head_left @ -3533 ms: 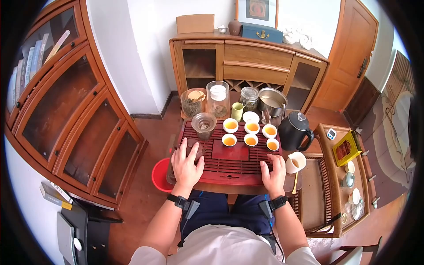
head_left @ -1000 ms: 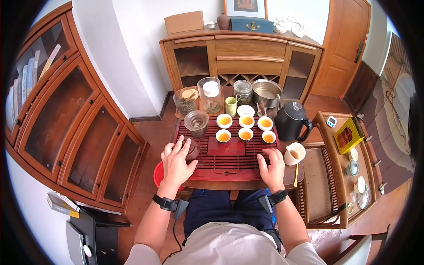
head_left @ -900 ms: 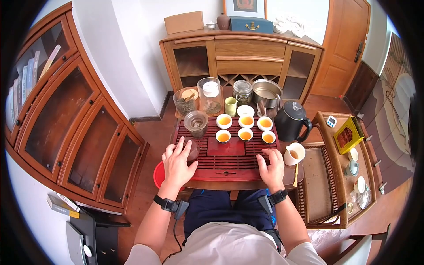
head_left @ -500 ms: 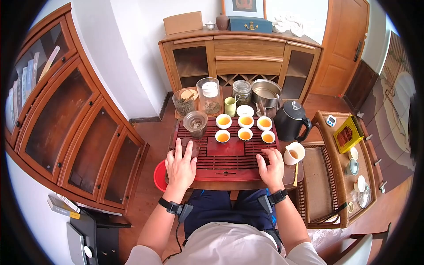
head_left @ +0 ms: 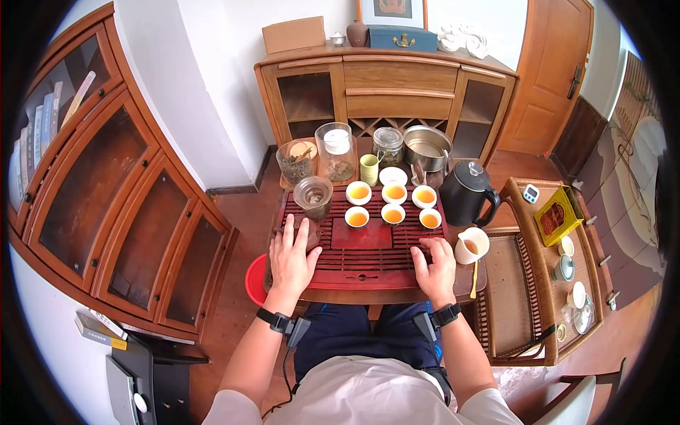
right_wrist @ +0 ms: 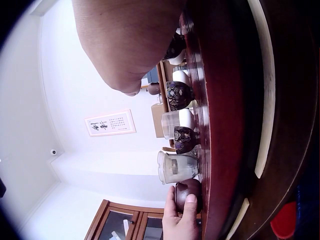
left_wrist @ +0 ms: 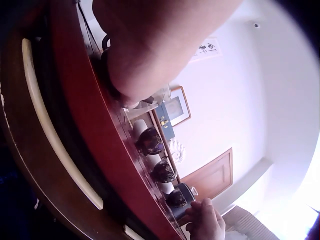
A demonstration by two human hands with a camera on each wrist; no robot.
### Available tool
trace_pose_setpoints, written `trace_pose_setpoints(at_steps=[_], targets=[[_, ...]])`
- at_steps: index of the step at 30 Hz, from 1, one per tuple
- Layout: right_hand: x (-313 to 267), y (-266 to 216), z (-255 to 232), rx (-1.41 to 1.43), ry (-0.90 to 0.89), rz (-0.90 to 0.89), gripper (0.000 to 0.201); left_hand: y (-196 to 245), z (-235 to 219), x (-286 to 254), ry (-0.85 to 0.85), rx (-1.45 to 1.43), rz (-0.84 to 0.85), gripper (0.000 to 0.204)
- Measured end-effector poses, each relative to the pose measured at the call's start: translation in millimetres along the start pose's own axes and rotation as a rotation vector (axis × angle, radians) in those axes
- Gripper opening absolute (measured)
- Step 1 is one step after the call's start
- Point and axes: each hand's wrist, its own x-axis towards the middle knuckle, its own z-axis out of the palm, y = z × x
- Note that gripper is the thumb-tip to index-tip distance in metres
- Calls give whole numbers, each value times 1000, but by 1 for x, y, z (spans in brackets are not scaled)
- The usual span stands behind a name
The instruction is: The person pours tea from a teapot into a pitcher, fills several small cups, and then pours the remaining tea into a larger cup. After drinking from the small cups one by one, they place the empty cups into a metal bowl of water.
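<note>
In the head view the left hand (head_left: 292, 261) lies spread over the left end of the red slatted tray (head_left: 354, 281), fingers extended, partly covering a dark brown pot (head_left: 313, 235). The right wrist view shows this brown pot (right_wrist: 188, 190) with the left hand's thumb and fingers (right_wrist: 181, 225) touching it. At the tray's right edge, the right hand (head_left: 435, 269) rests with relaxed fingers and holds nothing. Several cups of amber liquid (head_left: 393, 214) stand between the hands, farther back; their outsides are dark and patterned (right_wrist: 179, 96).
A glass vessel with a strainer (head_left: 313, 198) is behind the left hand. Right of the tray stand a white pitcher (head_left: 472, 246) and a black kettle (head_left: 466, 195). Jars (head_left: 388, 147) and a metal pot (head_left: 427, 149) line the back. A wicker cart (head_left: 524, 212) adjoins.
The left hand has shifted and turned slightly over the brown pot, which showed more beside its fingers a second ago. Right hand and cups have stayed in place over the last second.
</note>
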Motion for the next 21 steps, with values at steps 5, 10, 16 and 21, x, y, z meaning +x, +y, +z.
trace_pose_setpoints(at_steps=[5, 10, 16, 21], targets=[[0, 0, 0, 7, -11, 11, 25, -1, 6, -1, 30, -76, -8, 67], [1, 0, 0, 2, -9, 8, 25, -2, 7, -4, 50, -83, 3, 68], [0, -2, 0, 1, -2, -2, 25, 1, 3, -9, 47, -90, 1, 69], [0, 0, 1, -3, 0, 1, 25, 3, 4, -8, 72, -43, 0, 71]])
